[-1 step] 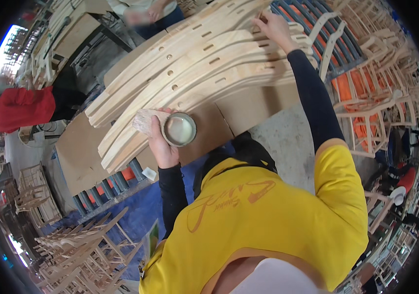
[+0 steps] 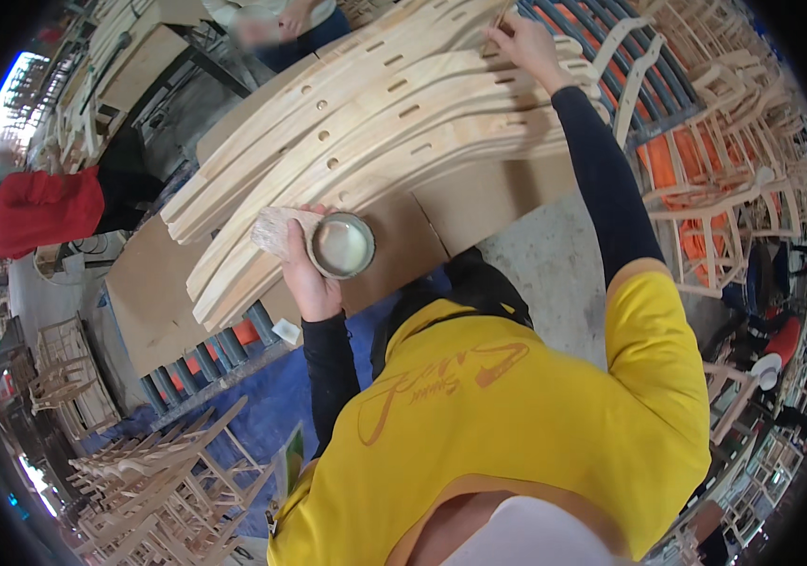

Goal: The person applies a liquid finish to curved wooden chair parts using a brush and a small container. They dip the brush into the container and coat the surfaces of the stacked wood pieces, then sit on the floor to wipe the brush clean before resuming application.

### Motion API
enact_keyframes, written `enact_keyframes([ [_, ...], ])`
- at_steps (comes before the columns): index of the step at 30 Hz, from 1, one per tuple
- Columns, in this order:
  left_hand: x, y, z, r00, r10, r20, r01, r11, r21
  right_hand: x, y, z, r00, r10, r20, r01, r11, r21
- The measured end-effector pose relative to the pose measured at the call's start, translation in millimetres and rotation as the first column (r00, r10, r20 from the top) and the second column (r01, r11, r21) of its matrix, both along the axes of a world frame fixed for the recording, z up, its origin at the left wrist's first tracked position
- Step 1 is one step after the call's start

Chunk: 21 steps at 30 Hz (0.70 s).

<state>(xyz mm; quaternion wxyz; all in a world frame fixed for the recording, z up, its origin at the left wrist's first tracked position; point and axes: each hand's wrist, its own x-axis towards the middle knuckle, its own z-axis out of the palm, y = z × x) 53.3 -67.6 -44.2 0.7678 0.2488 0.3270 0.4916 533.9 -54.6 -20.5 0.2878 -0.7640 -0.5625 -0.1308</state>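
My left hand (image 2: 308, 280) is closed around a round cup (image 2: 343, 244) of pale, milky liquid. Between its fingers it also grips a whitish, rough-looking rag or pad (image 2: 278, 232). Both are above the near edge of several curved, pale wooden slats (image 2: 366, 141) with slots and round holes, lying side by side. At the far right end of the slats is my right hand (image 2: 528, 49), fingers pinched on a thin, brownish stick-like tool (image 2: 501, 16). Its tip is too small to make out.
Under the slats lies brown cardboard (image 2: 153, 283) on a table with grey rollers (image 2: 234, 347). Stacked wooden chair frames stand at the right (image 2: 706, 231) and lower left (image 2: 153, 481). A person in red (image 2: 45, 209) is at the left; another person's hand (image 2: 298, 17) shows beyond the slats.
The view has shifted slightly. My right hand is a little higher in the picture, still pinching the thin tool; my left hand keeps its hold on the cup.
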Motion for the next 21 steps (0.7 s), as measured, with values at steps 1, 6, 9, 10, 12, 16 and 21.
enact_keyframes([
  [1, -4.6, -1.3, 1.3, 1.0, 0.007, -0.012, -0.007, 1.0, -0.012, -3.7, -4.0, 6.3, 0.998, -0.032, -0.055, 0.031, 0.999, -0.009],
  [6, -2.0, 1.1, 0.0, 0.999, 0.024, -0.032, -0.025, 0.999, -0.029, -1.5, -10.2, 24.9, 0.994, -0.073, -0.078, 0.078, 0.995, 0.057],
  [9, 1.0, -0.9, -1.4, 0.999, 0.024, -0.034, -0.025, 0.999, -0.025, -3.5, -2.3, 20.2, 0.998, -0.067, 0.001, 0.067, 0.997, -0.035],
  [10, 2.2, -2.5, -2.1, 0.999, 0.028, -0.032, -0.029, 0.999, -0.025, -5.2, 1.3, 19.8, 0.999, -0.039, -0.019, 0.039, 0.999, -0.014],
  [12, 5.4, -4.9, -1.0, 0.999, 0.04, -0.036, -0.041, 0.999, -0.017, -7.3, 6.9, 19.8, 0.998, 0.017, -0.059, -0.015, 0.999, 0.03],
  [16, 14.2, -7.5, 3.6, 0.996, 0.067, -0.064, -0.069, 0.997, -0.035, 12.6, 5.2, 18.4, 0.997, -0.075, -0.036, 0.075, 0.997, 0.006],
  [21, 38.9, -1.6, 3.6, 1.0, 0.009, -0.016, -0.009, 1.0, -0.006, 32.9, 16.0, -9.9, 0.996, 0.025, 0.085, -0.021, 0.998, -0.052],
])
